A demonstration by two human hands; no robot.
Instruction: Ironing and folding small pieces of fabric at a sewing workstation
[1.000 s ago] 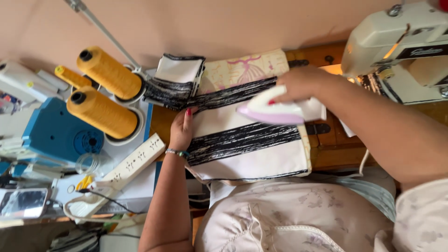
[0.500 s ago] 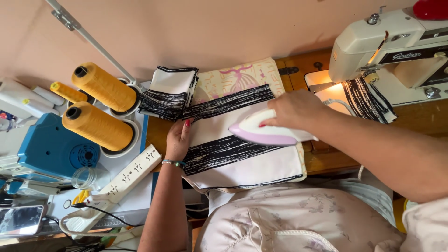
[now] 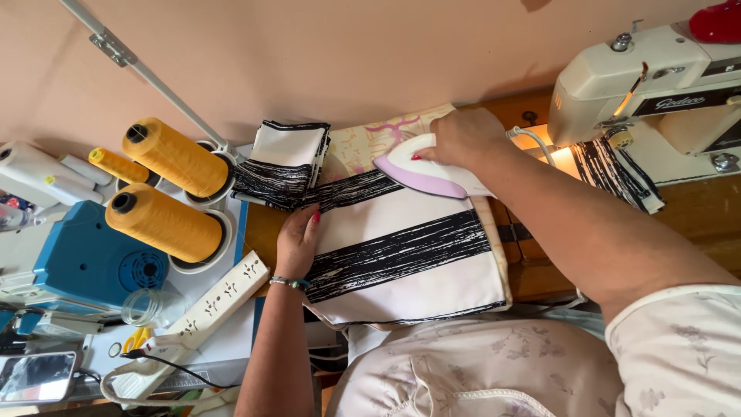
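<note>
A white cloth with black brushed stripes (image 3: 409, 255) lies flat on a patterned pad (image 3: 370, 139) on the wooden table. My left hand (image 3: 297, 239) presses its left edge, fingers spread flat. My right hand (image 3: 463, 135) grips the handle of a white and lilac iron (image 3: 421, 174), which rests on the cloth's far edge near the upper black stripe. A folded stack of the same striped fabric (image 3: 282, 162) sits just beyond my left hand.
A cream sewing machine (image 3: 656, 85) stands at the right with striped fabric (image 3: 614, 170) under its arm. Three yellow thread cones (image 3: 166, 224) stand on a blue overlock machine (image 3: 85, 262) at the left. A white power strip (image 3: 220, 297), a phone (image 3: 35, 377) and scissors lie near the front left.
My right hand has slid the iron away from me, from the middle of the cloth to its far edge. My left hand has stayed on the cloth's left edge.
</note>
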